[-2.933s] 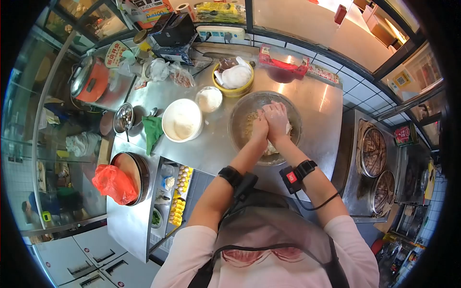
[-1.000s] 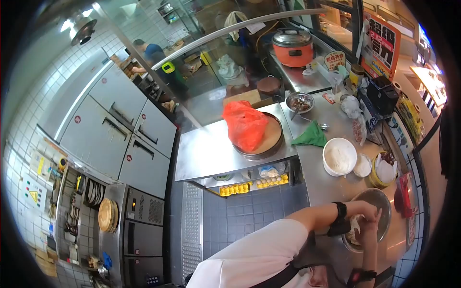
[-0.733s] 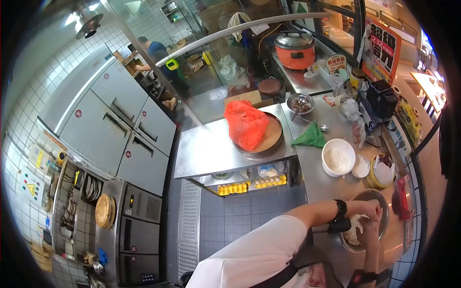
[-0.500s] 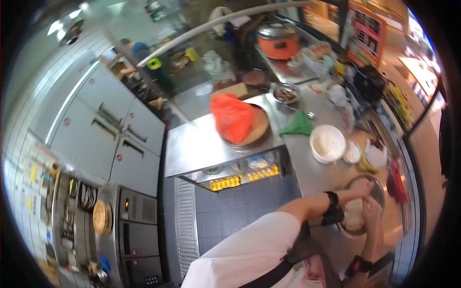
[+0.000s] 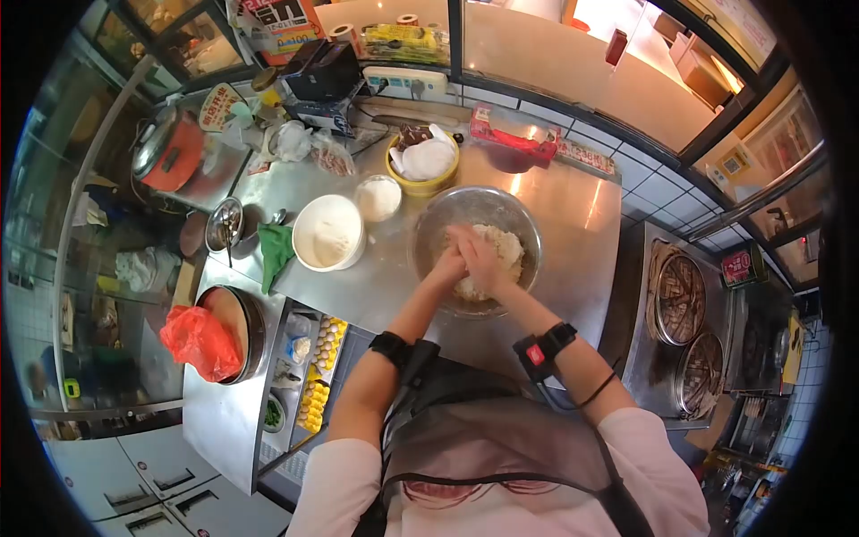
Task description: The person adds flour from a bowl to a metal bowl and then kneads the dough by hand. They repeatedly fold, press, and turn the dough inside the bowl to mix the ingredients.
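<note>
A large metal bowl [image 5: 429, 219] stands on the steel counter in front of me, with lumpy, floury dough [image 5: 503, 251] in it. My left hand [image 5: 450, 265] and my right hand [image 5: 479, 258] meet over the bowl's left half, pressed against each other. The right hand's fingers are stretched out across the left hand, whose own fingers are mostly hidden. Whether any dough sits between the palms I cannot see. Left of the bowl are a white tub [image 5: 309, 234] of pale flour and a small bowl [image 5: 378, 198] of white powder.
Behind the bowl are a yellow basin [image 5: 445, 181] with a white bag and a red box [image 5: 510, 134]. A green cloth [image 5: 275, 254] lies left of the tub. Further left, a red plastic bag [image 5: 199, 342] covers part of a round container. Steamer-like round trays [image 5: 680, 300] sit at right.
My view has swung from the fridges at left round to the counter and bowl. My hands, earlier apart at the bowl's far side and near edge, are now together above the dough.
</note>
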Demonstrator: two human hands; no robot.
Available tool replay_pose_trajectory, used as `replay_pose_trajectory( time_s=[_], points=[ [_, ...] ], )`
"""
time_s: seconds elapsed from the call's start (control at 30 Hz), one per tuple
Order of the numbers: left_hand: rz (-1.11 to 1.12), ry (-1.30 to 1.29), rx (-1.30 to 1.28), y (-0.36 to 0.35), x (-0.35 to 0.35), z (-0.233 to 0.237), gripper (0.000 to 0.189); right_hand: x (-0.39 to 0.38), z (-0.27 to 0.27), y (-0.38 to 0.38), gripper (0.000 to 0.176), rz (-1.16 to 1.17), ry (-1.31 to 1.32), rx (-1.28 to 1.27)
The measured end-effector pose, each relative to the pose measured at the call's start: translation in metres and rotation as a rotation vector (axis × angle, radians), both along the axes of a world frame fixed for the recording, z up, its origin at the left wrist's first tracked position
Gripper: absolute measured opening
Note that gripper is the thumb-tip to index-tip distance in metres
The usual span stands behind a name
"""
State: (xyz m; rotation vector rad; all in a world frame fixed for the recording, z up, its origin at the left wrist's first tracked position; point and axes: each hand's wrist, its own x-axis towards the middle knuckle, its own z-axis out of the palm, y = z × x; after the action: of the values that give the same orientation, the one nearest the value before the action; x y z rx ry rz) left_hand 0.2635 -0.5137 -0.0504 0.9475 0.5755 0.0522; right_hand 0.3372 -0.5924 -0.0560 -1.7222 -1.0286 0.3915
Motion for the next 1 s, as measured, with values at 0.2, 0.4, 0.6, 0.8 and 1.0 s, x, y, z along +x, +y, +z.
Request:
replay_pose_trajectory(
  time_s=[0.2,0.4,0.6,0.8,1.0],
  points=[
    [0.019,0.105,1.304,0.028,-0.041,0.007,0.034,0.057,0.003,-0.032,0.032,-0.098,-0.445,-0.235],
    [0.240,0.401,1.478,0.065,-0.029,0.003,0.027,0.060,-0.004,0.012,0.028,-0.074,-0.628,-0.240],
    [0.098,0.470,1.224,0.071,-0.016,-0.022,0.023,0.045,-0.038,0.048,0.015,0.003,-0.807,-0.374],
    [0.078,0.454,1.161,0.076,-0.017,-0.022,0.022,0.049,-0.048,0.081,0.012,0.006,-0.885,-0.418],
    [0.105,0.424,1.244,0.073,-0.019,-0.032,0.025,0.042,-0.048,0.076,0.014,0.009,-0.871,-0.410]
  ],
)
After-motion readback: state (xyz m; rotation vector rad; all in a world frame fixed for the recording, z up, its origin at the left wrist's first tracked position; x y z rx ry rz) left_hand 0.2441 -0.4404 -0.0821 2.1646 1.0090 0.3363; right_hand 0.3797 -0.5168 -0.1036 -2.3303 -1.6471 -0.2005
